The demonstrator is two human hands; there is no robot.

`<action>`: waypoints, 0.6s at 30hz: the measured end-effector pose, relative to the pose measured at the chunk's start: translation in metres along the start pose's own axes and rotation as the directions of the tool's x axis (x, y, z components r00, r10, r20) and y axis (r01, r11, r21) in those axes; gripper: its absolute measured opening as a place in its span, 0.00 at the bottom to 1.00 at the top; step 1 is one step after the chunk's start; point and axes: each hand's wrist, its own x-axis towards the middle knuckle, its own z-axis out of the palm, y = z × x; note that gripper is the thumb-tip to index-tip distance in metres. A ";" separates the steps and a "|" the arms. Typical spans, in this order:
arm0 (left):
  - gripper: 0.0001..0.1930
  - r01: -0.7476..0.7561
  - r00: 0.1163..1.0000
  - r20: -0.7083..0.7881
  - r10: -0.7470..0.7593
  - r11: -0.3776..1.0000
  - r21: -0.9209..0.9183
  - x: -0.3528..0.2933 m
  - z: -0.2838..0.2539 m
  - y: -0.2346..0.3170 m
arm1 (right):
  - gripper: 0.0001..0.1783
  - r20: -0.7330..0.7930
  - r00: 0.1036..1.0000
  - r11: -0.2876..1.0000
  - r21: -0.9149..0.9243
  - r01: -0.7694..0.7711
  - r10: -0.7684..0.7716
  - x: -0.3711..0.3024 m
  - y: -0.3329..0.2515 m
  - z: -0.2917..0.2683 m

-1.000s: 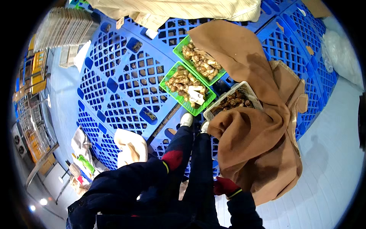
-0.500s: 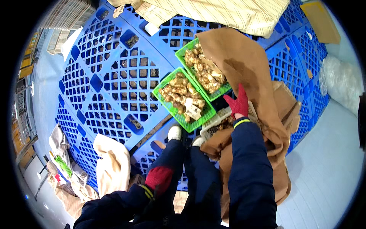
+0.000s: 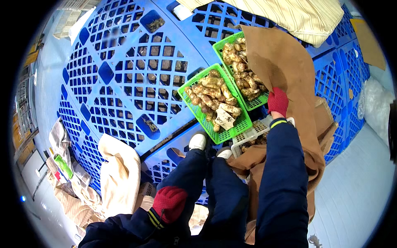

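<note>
Here's the brown cloth (image 3: 285, 62), draped over the right part of the rear green basket (image 3: 259, 100) and running down in loose folds past the white crate (image 3: 244, 138), under the line of the right forearm. The right hand (image 3: 278, 102), in a red knit glove, is at its left edge, just off the basket's near corner, and the grip looks closed, fingers curled in on a bit of that edge. This cloth should handle soft and floppy, thick enough to have some weight across its full spread, hardly slippery against knit, in no danger of breaking; the free edge is the natural place to take it, with the lower folds likely to drag. Under and beside it come the knobbly mushrooms (image 3: 244, 76), which look firm yet easily bruised, so the cloth is better lifted clear than scraped across them. Next door sits the front green basket (image 3: 245, 124), uncovered, a paper tag (image 3: 224, 119) lying on its load. Over to the left, the left hand (image 3: 169, 203), gloved too, rests low by the thigh; its fingers are hidden, so how far that grip is open I can't tell. Blue pallets (image 3: 182, 35) carry the lot, with a striped cloth (image 3: 297, 18) at the far side.
</note>
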 end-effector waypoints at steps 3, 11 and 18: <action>0.15 0.029 1.000 0.012 -0.029 0.998 -0.050 -0.010 0.008 0.002 | 0.12 -0.024 0.991 0.979 0.159 -0.125 0.130 -0.028 0.009 -0.025; 0.15 -0.006 0.997 0.071 0.011 0.997 -0.073 0.002 0.017 -0.003 | 0.13 -0.107 0.873 0.753 0.562 -0.342 0.476 -0.035 0.189 -0.051; 0.15 0.075 0.994 0.086 -0.071 0.996 -0.040 -0.023 0.033 0.000 | 0.17 0.313 0.550 -0.092 0.916 -0.391 0.774 -0.024 0.155 -0.089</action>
